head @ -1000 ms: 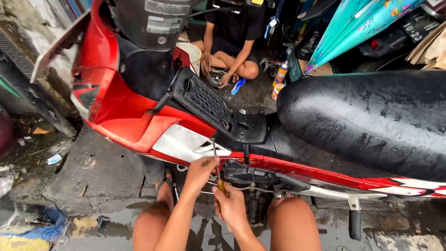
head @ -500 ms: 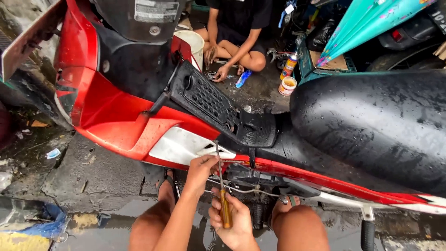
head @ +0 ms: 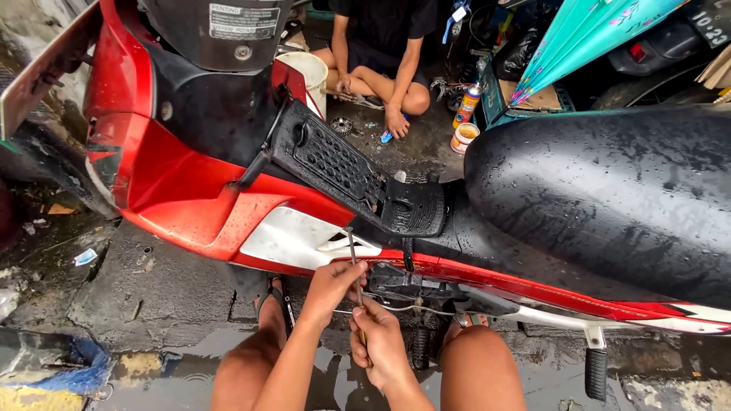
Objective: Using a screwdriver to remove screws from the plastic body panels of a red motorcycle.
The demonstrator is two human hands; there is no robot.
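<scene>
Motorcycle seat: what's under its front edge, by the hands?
Below the black seat: red side fairing, dark exposed frame parts, a thin cable. Both hands cover the screwdriver handle; deeper parts hidden.

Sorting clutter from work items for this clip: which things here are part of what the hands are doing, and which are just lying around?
In hand:
- screwdriver, held by both the left hand and the right hand
- red motorbike side panel that its tip meets

Lying about:
- spray can
- open tin
- white bucket
- another person seated on the ground
- teal umbrella
</scene>
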